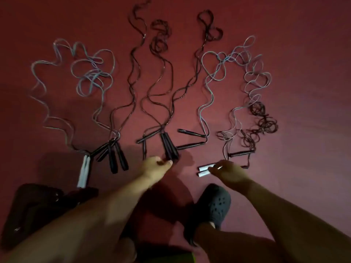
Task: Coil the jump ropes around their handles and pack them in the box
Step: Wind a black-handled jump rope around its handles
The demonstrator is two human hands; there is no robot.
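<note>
Early stage | thin grey and black jump ropes (161,88) sprawled uncoiled on red floor | left hand (153,166) pinching black handles (169,147) | right hand (228,170) gripping white handles (204,170) | dark box (28,211) lower left, contents unclear

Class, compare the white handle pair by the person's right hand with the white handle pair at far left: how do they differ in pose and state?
The right white handle pair lies nearly sideways; the left white handle pair points almost lengthwise, away from the person. The right hand touches or grips the right pair; no hand touches the left pair. Both are white, side by side, with pale rope uncoiled on the red floor.
</note>
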